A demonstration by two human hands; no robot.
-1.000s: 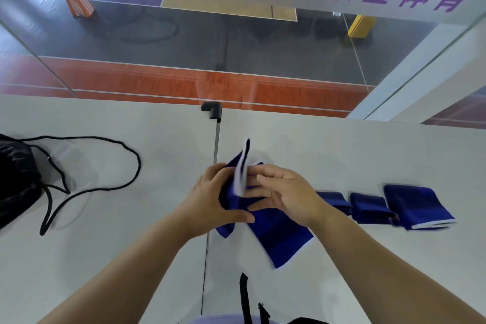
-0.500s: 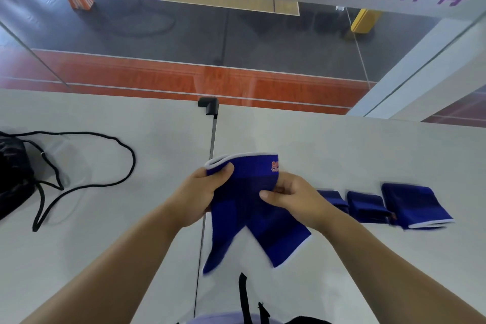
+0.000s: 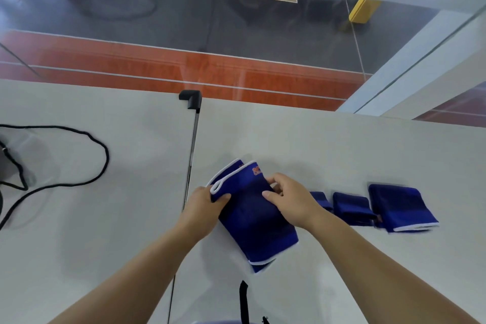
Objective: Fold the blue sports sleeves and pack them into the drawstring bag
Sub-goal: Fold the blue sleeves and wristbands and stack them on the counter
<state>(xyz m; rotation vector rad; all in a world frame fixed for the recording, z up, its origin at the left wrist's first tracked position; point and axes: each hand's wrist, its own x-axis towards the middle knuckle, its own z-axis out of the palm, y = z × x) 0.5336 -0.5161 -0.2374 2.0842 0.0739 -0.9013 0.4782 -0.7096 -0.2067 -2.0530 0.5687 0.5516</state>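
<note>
Presently, item one: a royal-blue knitted sports sleeve with white-bound ends and a small orange logo (image 3: 253, 214), lying on the pale grey-white tabletop (image 3: 328, 155) directly between the two hands. Its long axis runs on a diagonal, from the open, logo-marked end at upper left, away from the person, to the lower end at lower right, toward the person.

Item two: left hand (image 3: 203, 206), thumb and fingers pinched on the sleeve's upper-left white rim. Item three: right hand (image 3: 289, 200), curled over the sleeve's right edge near the logo end, thumb pressed on the cloth. Both hands sit at the far end, about equally near; the near end lies free, so a fold would likely bring the two ends together along that diagonal.

Item four: three folded blue pieces (image 3: 353, 208), in a row just right of the right hand, apart from the sleeve in hand.

Item five: black drawstring bag (image 3: 8, 166), only partly in frame at the far left edge, its black cord (image 3: 104, 155) looped across the table; well apart, on the left hand's side. Nothing lies between sleeve and bag except a narrow metal seam (image 3: 193, 139) between the table halves.
</note>
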